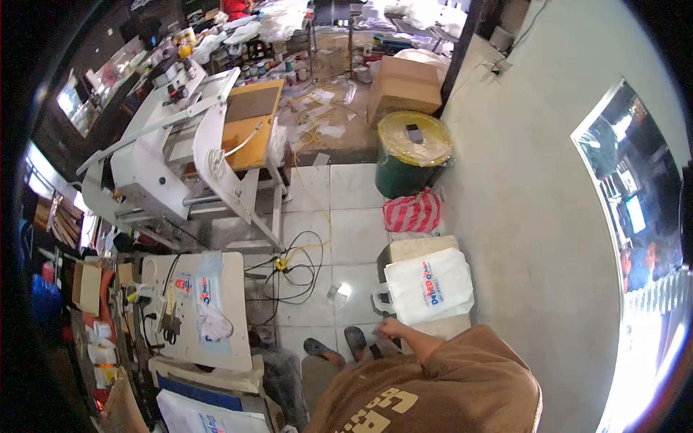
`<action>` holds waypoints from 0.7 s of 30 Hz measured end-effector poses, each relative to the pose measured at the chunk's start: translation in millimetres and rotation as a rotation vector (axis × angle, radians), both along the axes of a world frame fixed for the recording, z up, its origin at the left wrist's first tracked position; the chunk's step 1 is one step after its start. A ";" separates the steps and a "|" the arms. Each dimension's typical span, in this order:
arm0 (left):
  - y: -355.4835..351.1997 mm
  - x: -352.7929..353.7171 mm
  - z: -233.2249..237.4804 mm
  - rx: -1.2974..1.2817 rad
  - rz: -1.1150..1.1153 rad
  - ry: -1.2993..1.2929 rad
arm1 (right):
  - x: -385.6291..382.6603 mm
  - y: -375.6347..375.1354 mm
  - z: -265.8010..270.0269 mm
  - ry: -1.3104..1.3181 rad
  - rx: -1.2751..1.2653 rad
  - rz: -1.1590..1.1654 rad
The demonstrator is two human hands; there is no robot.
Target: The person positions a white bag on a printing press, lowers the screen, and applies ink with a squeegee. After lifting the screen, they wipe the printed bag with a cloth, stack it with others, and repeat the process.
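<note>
My right hand (390,329) reaches out from a brown sleeve to the near corner of a stack of white printed tote bags (429,285). The stack lies on a low stand beside the wall. The fingers look curled at the stack's edge, but the hand is too small here to tell whether it grips a bag. My left hand is out of sight. My brown shirt (440,393) fills the bottom of the view, and my feet in dark sandals (336,346) rest on the tiled floor.
A small white table (198,346) on the left holds printed strips and tools. Behind it stands a large white press machine (180,159). Cables (296,267) trail over the floor. A green drum with a yellow lid (411,155), a red striped bag (411,213) and a cardboard box (404,86) line the wall.
</note>
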State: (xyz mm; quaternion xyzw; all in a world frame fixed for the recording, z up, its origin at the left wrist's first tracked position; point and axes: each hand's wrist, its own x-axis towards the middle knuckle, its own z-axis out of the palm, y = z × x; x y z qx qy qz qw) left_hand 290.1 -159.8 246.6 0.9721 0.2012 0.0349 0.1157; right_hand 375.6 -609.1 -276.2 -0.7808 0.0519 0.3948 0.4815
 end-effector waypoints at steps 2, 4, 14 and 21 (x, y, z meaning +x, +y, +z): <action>7.6 -19.0 12.7 0.018 0.048 0.018 | 8.5 4.0 10.9 0.070 -0.064 0.070; 21.2 -49.8 34.5 0.051 0.124 0.057 | 6.0 9.1 -12.4 0.198 -0.151 0.048; 62.1 -261.5 198.3 0.127 0.587 0.685 | 57.9 132.3 -32.8 -0.242 0.186 0.527; -45.8 -155.9 6.0 -0.163 0.558 0.019 | 71.1 270.5 116.2 -0.332 0.408 0.592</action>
